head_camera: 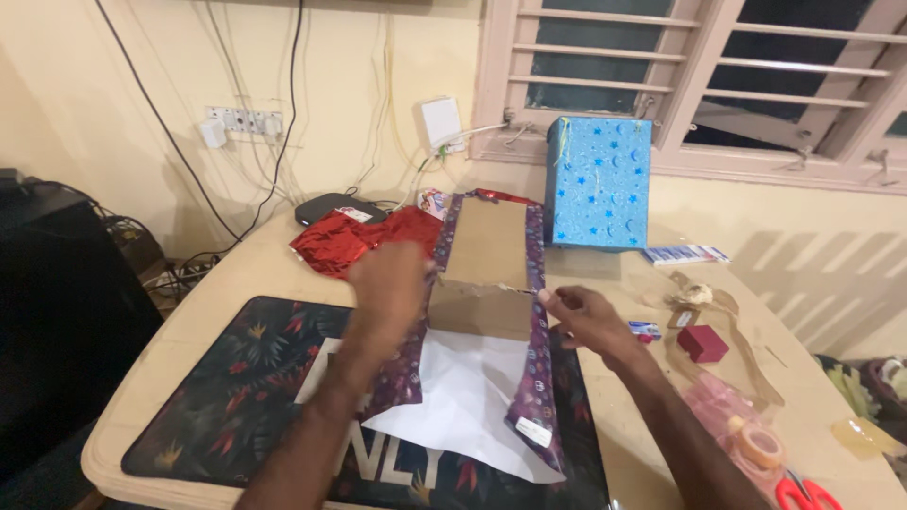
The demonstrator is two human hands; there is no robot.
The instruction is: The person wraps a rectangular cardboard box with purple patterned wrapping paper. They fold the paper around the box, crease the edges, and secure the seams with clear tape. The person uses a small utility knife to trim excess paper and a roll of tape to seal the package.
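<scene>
Two boxes (487,274) (597,184), one tape roll (759,444)

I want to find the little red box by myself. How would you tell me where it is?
Start at the big blue starry box under the window, then look down the table towards the right hand. Just right of that hand sits the small red box. It is a dark red cube, unlike the shiny crumpled red paper far off on the left.

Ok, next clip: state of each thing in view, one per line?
Cardboard box: lying flat, partly wrapped, top bare.
Purple wrapping paper: folded up along both sides of the box, white underside showing.
Left hand: pressing paper on the box's left side.
Right hand: pinching the paper's right edge.
Blue starred box: upright, fully wrapped.
Red foil: crumpled.
Tape roll: lying flat.
</scene>
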